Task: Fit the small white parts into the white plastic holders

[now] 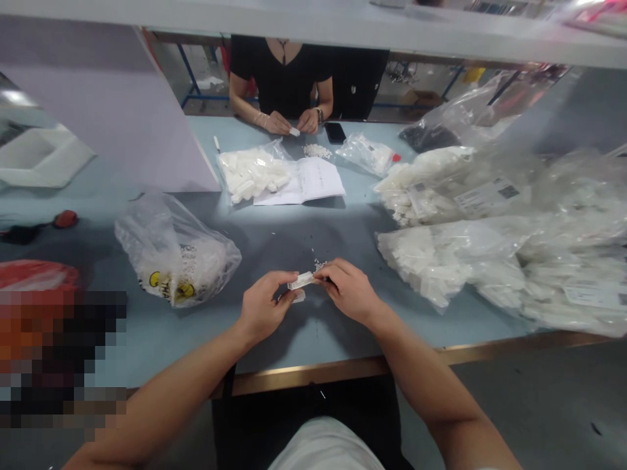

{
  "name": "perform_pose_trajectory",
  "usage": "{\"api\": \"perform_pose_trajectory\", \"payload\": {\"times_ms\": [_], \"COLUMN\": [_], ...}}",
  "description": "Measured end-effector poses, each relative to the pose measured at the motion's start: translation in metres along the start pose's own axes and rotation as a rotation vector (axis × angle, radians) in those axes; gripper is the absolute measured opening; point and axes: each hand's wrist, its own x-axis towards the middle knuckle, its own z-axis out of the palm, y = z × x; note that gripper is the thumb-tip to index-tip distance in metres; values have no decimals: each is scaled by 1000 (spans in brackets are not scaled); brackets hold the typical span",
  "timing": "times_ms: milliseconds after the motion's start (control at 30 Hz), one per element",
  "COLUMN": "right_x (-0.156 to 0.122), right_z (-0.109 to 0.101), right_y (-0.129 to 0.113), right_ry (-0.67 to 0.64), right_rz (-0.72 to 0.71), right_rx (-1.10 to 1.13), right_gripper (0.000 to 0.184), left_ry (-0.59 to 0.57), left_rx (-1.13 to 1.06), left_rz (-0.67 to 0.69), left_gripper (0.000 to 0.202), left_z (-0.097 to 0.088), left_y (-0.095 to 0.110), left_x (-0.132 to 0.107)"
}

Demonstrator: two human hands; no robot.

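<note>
Between thumb and fingers, my left hand [265, 301] grips a small white rectangular plastic part [300, 281] above the table. My right hand [350, 287] pinches at the right end of that part; whether a tiny piece is between its fingertips is hidden. Just beyond my right fingertips lies a small pile of tiny white pieces [320, 266]. Another flat white piece [298, 297] shows just below the held part, near my left thumb.
A clear bag [179, 254] with yellow print lies to the left. Large bags of white parts [441, 254] crowd the right side. Across the table a co-worker [281, 85] handles a small white part, near a bag of white parts [255, 173], papers [318, 179] and a phone [336, 133].
</note>
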Motion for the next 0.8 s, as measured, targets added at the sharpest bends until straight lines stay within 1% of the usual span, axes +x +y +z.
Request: {"api": "perform_pose_trajectory", "payload": {"times_ms": [100, 233, 400, 500, 567, 633, 667, 733, 800], "right_x": [0, 0, 0, 0, 2, 5, 6, 8, 10], "right_z": [-2, -6, -6, -4, -4, -6, -7, -10, -12], "right_y": [-2, -4, -4, -3, -1, 0, 1, 2, 2], "right_ry": [-29, -69, -96, -88, -87, -97, -106, -148, -236], "right_rz": [-19, -46, -24, -2, 33, 100, 143, 228, 284], "right_rx": [-48, -62, -47, -27, 13, 78, 122, 239, 386], "right_gripper": [17, 17, 16, 12, 9, 4, 5, 15, 20], "left_ry": [-12, -7, -12, -10, -5, -7, -8, -9, -19], "left_rx": [12, 23, 34, 33, 18, -1, -13, -44, -81], "left_rz": [2, 62, 101, 128, 156, 179, 188, 192, 178], "left_gripper": [15, 14, 10, 10, 10, 11, 11, 11, 10], "left_z": [1, 1, 0, 0, 0, 0, 0, -1, -1], "left_y": [-1, -2, 1, 2, 1, 0, -1, -2, -1], "left_x": [-1, -2, 0, 1, 0, -1, -2, -2, -3]}}
